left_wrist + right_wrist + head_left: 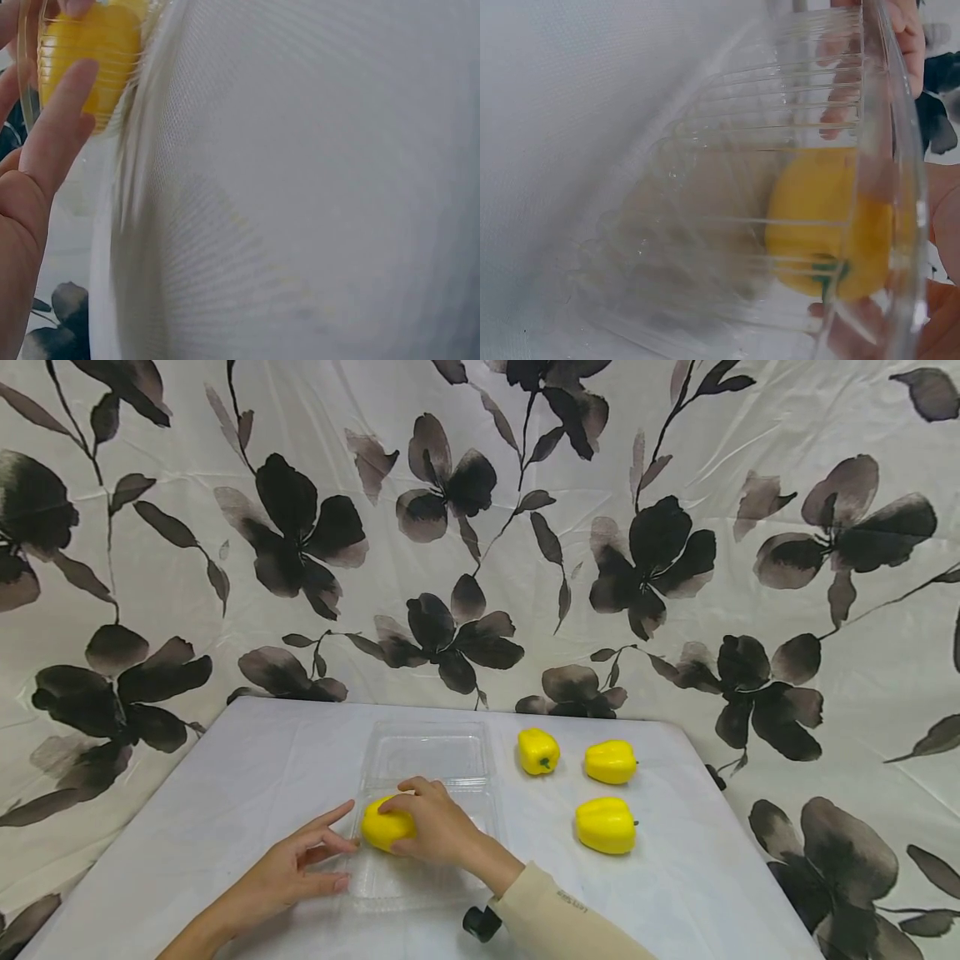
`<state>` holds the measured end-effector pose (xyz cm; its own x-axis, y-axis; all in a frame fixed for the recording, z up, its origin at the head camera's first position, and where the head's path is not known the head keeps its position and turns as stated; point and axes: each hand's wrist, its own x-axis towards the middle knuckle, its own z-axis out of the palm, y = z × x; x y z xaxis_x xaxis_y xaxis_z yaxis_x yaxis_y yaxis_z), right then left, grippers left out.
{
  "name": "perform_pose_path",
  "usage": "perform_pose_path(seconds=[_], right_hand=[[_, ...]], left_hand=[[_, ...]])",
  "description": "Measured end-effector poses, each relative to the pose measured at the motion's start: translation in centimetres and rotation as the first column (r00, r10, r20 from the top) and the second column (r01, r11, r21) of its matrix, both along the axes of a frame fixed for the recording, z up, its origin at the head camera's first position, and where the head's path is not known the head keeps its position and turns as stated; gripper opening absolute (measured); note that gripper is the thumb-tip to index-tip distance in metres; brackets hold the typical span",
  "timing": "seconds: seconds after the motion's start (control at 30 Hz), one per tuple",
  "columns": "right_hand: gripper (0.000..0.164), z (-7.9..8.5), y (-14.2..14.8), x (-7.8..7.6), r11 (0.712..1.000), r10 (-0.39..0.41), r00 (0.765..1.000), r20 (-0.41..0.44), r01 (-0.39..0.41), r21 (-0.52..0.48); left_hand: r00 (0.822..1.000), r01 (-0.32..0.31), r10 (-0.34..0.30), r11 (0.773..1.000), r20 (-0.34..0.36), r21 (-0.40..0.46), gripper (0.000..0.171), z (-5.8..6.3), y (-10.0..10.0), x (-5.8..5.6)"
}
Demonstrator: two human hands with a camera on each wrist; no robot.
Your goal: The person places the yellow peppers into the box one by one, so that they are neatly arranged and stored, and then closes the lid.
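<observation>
A yellow bell pepper lies in the left part of a clear plastic clamshell box, whose lid is folded back away from me. My right hand grips this pepper from above, thumb on the near side and fingers over the far side. Beside the box's left edge, my left hand holds its fingers loosely extended, fingertips right at the wall. Through the ribbed wall the pepper shows its green stem in the right wrist view. A finger lies along the box in the left wrist view.
Right of the box, three more yellow bell peppers sit on the white-covered table: one at the back, one farther right and one nearer. Behind the table hangs a floral cloth. A small black object is by my right sleeve.
</observation>
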<state>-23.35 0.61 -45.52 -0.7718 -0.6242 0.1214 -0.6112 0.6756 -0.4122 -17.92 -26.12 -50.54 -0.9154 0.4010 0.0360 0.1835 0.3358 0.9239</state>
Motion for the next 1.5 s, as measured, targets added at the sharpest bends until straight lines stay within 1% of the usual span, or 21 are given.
perform_pose_path(seconds=[0.17, 0.37, 0.57, 0.77, 0.97, 1.2, 1.37, 1.5], right_hand=[[0.047, 0.3, 0.1, 0.0, 1.0, 0.004, 1.0, 0.017, -0.004, 0.004], [0.05, 1.0, 0.7, -0.2, 1.0, -0.017, 0.999, 0.051, 0.017, 0.005], [0.05, 2.1, 1.9, -0.4, 1.0, -0.023, 0.998, 0.058, 0.023, -0.004], [0.05, 3.2, 3.9, -0.7, 0.999, -0.032, 0.998, 0.049, 0.033, -0.018], [0.051, 4.0, 6.2, -1.8, 0.997, -0.065, 0.997, 0.049, 0.068, -0.048], [0.052, 4.7, 9.0, -3.6, 0.99, -0.11, 0.994, 0.017, 0.112, -0.083], [0.052, 5.0, 10.8, -4.7, 0.983, -0.154, 0.988, -0.016, 0.151, -0.107], [0.052, 4.8, 11.9, -5.4, 0.975, -0.2, 0.979, -0.03, 0.196, -0.104]], left_hand=[[1.0, 0.009, -0.009, 1.0, -0.01, 0.002, 0.032, -0.1, -0.1, -0.1], [1.0, 0.024, -0.024, 0.999, 0.005, 0.024, 0.032, -0.2, -0.2, -0.2], [1.0, 0.02, -0.02, 1.0, 0.015, 0.006, 0.032, -0.1, -0.3, -0.2], [0.999, 0.012, -0.012, 1.0, 0.033, 0.001, 0.033, 0.2, -0.3, -0.2], [0.999, 0.015, -0.015, 1.0, 0.037, -0.003, 0.034, 0.3, -0.3, -0.3], [0.999, 0.02, -0.02, 1.0, 0.043, 0.002, 0.034, 0.2, -0.3, -0.3], [0.998, 0.029, -0.03, 0.999, 0.051, 0.022, 0.034, 0.1, -0.3, -0.4], [0.999, 0.025, -0.026, 1.0, 0.048, 0.018, 0.034, 0.0, -0.4, -0.4]])
